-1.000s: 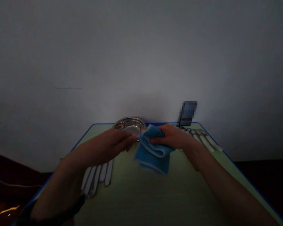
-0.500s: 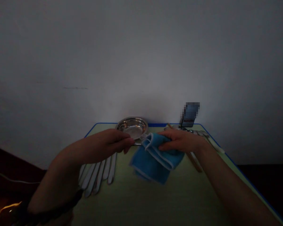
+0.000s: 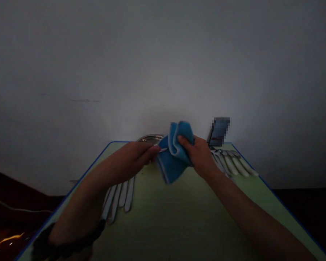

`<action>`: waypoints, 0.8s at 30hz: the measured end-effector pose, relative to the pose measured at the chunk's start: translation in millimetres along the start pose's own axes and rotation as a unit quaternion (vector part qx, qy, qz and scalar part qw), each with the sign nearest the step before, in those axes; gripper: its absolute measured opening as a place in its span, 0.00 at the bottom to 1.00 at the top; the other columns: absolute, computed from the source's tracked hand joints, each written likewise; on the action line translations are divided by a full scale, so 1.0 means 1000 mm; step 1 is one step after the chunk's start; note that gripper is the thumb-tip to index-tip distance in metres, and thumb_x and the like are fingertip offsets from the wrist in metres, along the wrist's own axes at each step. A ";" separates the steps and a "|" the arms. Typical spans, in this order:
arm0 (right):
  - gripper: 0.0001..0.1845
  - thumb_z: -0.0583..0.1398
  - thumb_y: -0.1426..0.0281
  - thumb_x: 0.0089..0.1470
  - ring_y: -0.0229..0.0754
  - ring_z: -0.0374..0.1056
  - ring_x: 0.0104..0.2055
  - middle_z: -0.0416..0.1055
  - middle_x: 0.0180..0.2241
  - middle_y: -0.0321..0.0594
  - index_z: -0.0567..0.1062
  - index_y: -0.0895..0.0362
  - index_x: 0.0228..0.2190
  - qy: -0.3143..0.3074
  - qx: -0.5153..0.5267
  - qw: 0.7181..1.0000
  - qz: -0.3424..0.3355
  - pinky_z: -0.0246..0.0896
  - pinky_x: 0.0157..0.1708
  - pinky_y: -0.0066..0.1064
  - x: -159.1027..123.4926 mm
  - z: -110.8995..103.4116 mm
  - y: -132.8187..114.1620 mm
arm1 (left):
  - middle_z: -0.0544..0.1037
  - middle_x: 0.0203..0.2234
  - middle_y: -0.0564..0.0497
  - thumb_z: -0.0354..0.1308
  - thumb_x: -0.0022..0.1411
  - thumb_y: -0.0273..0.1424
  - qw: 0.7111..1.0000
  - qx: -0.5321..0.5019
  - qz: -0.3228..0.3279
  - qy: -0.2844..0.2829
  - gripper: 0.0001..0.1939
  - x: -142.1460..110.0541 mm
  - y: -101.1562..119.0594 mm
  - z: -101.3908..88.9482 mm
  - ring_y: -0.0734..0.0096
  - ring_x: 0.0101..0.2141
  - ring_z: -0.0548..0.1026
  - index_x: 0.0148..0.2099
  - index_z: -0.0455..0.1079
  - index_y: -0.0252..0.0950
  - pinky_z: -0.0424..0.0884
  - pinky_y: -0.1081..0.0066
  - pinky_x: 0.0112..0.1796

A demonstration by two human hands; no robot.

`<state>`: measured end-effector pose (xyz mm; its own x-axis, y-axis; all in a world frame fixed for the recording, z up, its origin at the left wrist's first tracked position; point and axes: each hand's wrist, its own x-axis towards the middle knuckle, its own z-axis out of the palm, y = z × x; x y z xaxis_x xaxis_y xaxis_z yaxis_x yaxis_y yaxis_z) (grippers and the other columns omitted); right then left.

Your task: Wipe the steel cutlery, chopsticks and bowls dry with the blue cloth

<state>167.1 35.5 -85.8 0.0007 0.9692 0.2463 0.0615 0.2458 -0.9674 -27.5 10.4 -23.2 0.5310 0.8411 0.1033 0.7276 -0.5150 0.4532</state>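
My left hand is closed, pinching a thin, pale, shiny utensil; its kind is hidden by the fingers and the cloth. My right hand grips a folded blue cloth with a pale edge, thumb on top. The cloth lies against the utensil's visible end, above the table. Behind my left hand shows the rim of a steel bowl, mostly covered by hand and cloth. Below my left wrist lie several flat metal cutlery handles in a row.
To the right, several spoons with pale handles lie side by side near the blue table edge. A phone-like device, its screen blurred, stands at the back right. The greenish table meets a grey wall.
My right hand has lifted and turned, moving the cloth up and bunching it closer to my left hand. Chopstick-like brown sticks seen near my right hand no longer show.
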 end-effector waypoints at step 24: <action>0.15 0.54 0.58 0.54 0.37 0.65 0.28 0.70 0.27 0.35 0.72 0.55 0.31 -0.339 -0.202 0.917 -0.049 0.59 0.26 0.26 0.005 -0.049 -0.024 | 0.64 0.18 0.57 0.44 0.63 0.42 0.993 -0.083 -0.018 -0.087 0.20 -0.015 -0.011 -0.008 0.76 0.20 0.63 0.25 0.64 0.37 0.60 0.76 0.23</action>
<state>214.3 34.1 -58.9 -0.6378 0.7632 0.1038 0.3938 0.4390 -0.8076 -46.7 4.5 -22.3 0.5832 0.8099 -0.0628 0.6733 -0.4387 0.5951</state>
